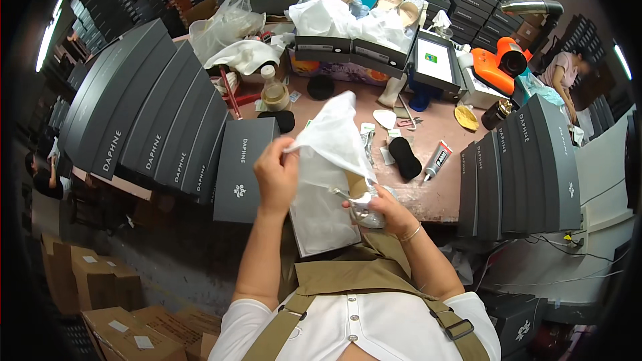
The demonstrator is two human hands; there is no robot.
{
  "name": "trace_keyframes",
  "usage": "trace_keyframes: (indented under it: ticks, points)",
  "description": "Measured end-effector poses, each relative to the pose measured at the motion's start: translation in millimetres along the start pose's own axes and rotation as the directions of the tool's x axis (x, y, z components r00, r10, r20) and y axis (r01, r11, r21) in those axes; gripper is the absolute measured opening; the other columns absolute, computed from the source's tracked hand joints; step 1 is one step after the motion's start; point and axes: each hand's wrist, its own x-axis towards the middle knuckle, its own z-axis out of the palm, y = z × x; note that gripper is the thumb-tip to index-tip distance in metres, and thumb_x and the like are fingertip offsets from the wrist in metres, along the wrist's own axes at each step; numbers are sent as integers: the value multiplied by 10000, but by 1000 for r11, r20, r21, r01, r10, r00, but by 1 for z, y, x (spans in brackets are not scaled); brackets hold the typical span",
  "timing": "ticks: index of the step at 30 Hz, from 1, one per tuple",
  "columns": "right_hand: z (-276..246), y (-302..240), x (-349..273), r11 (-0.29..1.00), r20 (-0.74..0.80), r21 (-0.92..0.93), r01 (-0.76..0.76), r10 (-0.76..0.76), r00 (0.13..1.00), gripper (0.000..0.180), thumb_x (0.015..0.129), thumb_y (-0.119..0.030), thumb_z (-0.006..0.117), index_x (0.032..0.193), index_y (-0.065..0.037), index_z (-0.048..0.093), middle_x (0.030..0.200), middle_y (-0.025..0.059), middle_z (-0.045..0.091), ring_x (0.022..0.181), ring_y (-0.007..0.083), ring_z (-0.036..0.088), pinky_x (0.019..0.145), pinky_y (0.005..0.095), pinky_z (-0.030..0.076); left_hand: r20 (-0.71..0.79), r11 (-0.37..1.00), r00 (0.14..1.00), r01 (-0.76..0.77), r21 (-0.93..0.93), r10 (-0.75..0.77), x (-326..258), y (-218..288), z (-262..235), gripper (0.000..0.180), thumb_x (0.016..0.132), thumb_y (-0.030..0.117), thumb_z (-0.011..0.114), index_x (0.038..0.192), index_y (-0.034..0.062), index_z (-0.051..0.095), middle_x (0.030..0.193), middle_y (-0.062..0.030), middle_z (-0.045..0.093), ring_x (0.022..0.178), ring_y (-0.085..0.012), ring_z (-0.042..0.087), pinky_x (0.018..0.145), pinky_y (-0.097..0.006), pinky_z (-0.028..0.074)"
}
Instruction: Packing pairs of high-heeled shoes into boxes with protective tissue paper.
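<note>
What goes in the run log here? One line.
left hand: pinches white bag | right hand: holds glittery shoe | beside: grey boxes

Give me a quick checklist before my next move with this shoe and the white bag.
1. Left hand pinching the white fabric bag at its upper edge: ok.
2. Right hand gripping the glittery silver shoe: ok.
3. Bag mouth open wide enough: cannot tell.
4. Shoe already partly inside bag: cannot tell.
5. Open grey shoebox lying below the hands: ok.
</note>
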Motion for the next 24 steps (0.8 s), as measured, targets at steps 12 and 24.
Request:
trace_keyframes:
  ticks: [12, 24]
  points:
    - [-15, 12, -15, 945, 337, 325, 15, -131, 932, 798, 681, -494, 769, 1251, -23, 470, 1111, 146, 589, 692, 208, 581, 454, 258, 455, 167, 977, 970, -155, -150, 179, -16, 31, 13, 227, 693, -61, 666, 904, 22, 659, 826, -100, 599, 687, -253, 597, 593, -317, 467]
    - [51, 6, 25, 858, -375, 30, 513, -466, 801, 567, 803, -292, 675, 1281, -51, 487, 1186, 123, 579, 915, 246, 581, 738, 357, 489, 134, 601, 662, -551, -579, 737, -80, 67, 19, 346, 661, -13, 651, 1005, -51, 662, 793, -68, 562, 590, -189, 566, 481, -302, 456]
